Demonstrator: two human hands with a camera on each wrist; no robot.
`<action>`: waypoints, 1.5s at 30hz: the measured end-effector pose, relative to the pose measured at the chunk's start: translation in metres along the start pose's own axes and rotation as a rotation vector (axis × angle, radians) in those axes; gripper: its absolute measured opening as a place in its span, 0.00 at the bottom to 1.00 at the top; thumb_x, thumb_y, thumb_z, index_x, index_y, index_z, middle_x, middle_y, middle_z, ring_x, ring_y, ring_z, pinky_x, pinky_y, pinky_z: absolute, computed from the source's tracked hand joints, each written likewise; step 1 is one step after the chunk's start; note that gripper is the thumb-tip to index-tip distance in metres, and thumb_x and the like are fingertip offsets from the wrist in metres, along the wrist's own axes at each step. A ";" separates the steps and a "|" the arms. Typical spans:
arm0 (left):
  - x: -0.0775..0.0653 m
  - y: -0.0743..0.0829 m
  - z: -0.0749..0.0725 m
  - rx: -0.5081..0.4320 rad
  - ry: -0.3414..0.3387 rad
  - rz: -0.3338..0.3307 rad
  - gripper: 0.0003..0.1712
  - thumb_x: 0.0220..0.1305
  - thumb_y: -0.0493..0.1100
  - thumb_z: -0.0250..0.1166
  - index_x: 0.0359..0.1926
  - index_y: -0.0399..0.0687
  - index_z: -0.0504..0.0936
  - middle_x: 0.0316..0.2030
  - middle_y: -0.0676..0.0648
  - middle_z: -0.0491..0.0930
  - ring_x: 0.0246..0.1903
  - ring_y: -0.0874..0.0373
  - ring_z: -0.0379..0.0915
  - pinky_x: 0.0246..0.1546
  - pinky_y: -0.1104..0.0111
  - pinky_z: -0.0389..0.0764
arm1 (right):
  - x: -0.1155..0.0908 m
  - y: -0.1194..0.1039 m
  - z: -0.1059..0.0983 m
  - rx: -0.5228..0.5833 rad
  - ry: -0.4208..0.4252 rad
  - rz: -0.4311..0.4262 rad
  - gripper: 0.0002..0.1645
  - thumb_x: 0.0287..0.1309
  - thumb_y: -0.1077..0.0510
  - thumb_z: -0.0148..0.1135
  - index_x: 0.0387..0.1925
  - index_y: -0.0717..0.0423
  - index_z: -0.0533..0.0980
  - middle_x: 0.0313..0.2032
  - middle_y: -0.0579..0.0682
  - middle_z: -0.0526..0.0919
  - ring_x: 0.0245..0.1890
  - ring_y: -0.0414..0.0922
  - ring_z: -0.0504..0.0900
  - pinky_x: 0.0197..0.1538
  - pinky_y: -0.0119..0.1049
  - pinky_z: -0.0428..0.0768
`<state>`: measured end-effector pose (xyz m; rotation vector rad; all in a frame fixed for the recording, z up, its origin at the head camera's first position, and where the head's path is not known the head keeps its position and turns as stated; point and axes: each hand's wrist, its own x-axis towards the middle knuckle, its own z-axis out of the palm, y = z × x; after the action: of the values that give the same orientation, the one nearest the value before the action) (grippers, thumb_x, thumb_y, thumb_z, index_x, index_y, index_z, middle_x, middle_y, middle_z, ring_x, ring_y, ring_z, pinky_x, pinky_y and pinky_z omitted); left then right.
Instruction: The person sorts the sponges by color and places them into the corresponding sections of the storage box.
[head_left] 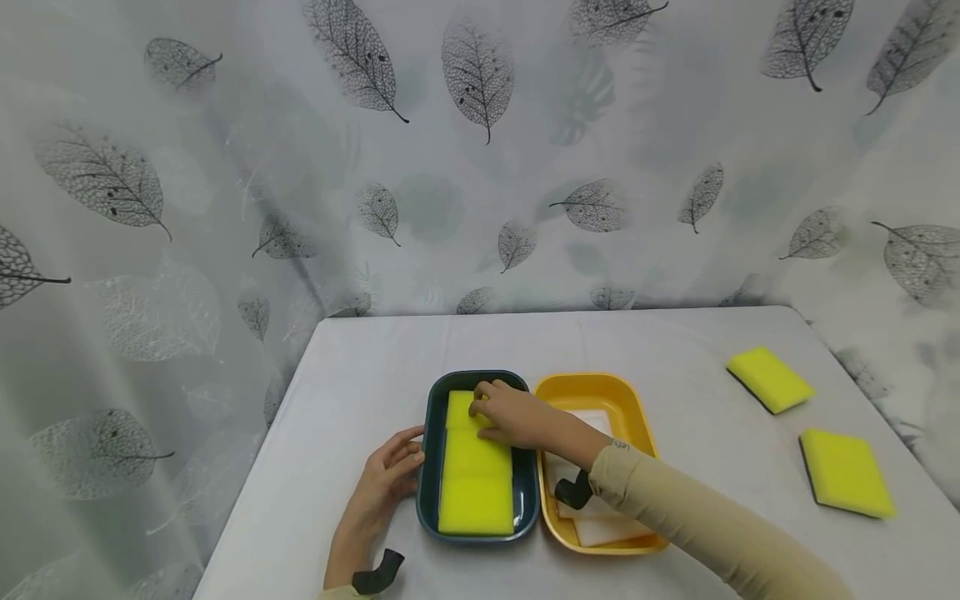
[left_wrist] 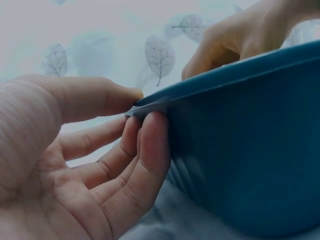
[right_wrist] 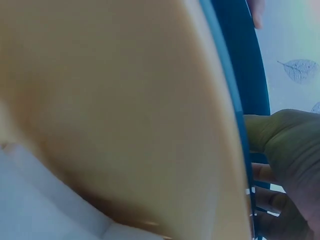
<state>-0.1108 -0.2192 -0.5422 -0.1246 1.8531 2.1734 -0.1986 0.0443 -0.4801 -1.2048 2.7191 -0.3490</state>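
Observation:
A dark blue-green tray holds a row of yellow sponges. My left hand pinches its left rim. In the left wrist view the thumb lies over the rim and the fingertips are below it. My right hand reaches into the tray from the right. Its bent fingers and thumb grip the farthest yellow sponge, whose right part they hide. In the right wrist view, the tray's wall partly covers those fingers.
A yellow-orange tray with white flat pieces stands close against the right side of the dark tray, under my right forearm. Two more yellow sponges, one farther back and one nearer, lie on the white table at right.

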 end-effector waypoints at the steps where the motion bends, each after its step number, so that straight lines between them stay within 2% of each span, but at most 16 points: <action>1: 0.000 0.000 0.000 0.002 -0.001 0.002 0.30 0.72 0.41 0.66 0.72 0.44 0.72 0.44 0.51 0.82 0.39 0.61 0.79 0.36 0.70 0.85 | 0.000 0.000 0.000 -0.003 0.001 0.000 0.21 0.70 0.47 0.67 0.59 0.50 0.81 0.62 0.54 0.78 0.54 0.48 0.77 0.56 0.41 0.84; 8: 0.001 0.000 -0.001 0.012 -0.004 0.012 0.29 0.72 0.41 0.65 0.72 0.45 0.73 0.44 0.50 0.82 0.39 0.61 0.79 0.36 0.70 0.85 | 0.000 -0.002 0.000 -0.051 0.032 -0.015 0.21 0.69 0.47 0.67 0.58 0.50 0.81 0.60 0.53 0.79 0.53 0.49 0.78 0.57 0.42 0.83; 16: 0.001 -0.001 -0.003 0.012 -0.015 0.011 0.29 0.73 0.41 0.65 0.72 0.45 0.72 0.45 0.50 0.82 0.38 0.61 0.79 0.36 0.70 0.85 | -0.001 -0.004 -0.001 -0.165 0.040 -0.013 0.23 0.69 0.44 0.67 0.59 0.50 0.78 0.59 0.53 0.79 0.49 0.48 0.76 0.50 0.41 0.83; 25: 0.000 -0.003 -0.003 0.005 0.002 -0.010 0.29 0.72 0.40 0.65 0.72 0.45 0.72 0.45 0.50 0.82 0.39 0.61 0.79 0.36 0.70 0.85 | -0.003 -0.007 0.002 -0.105 0.037 -0.016 0.23 0.70 0.47 0.67 0.60 0.52 0.78 0.59 0.54 0.79 0.49 0.48 0.76 0.53 0.41 0.83; 39: 0.006 0.004 -0.002 0.016 -0.021 0.033 0.29 0.74 0.40 0.64 0.72 0.43 0.71 0.44 0.52 0.83 0.39 0.61 0.79 0.37 0.69 0.86 | -0.001 -0.002 -0.005 -0.117 0.057 -0.012 0.22 0.70 0.47 0.67 0.60 0.51 0.78 0.59 0.53 0.79 0.51 0.48 0.77 0.56 0.42 0.83; 45: 0.002 0.000 -0.003 0.020 -0.008 0.005 0.30 0.73 0.41 0.65 0.72 0.43 0.71 0.45 0.51 0.83 0.41 0.60 0.79 0.39 0.68 0.86 | -0.012 -0.003 -0.008 -0.033 0.055 0.007 0.22 0.70 0.47 0.67 0.60 0.49 0.78 0.61 0.54 0.79 0.56 0.50 0.78 0.60 0.45 0.83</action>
<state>-0.1130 -0.2220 -0.5428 -0.1072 1.8722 2.1544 -0.1901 0.0522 -0.4707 -1.2118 2.7858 -0.3422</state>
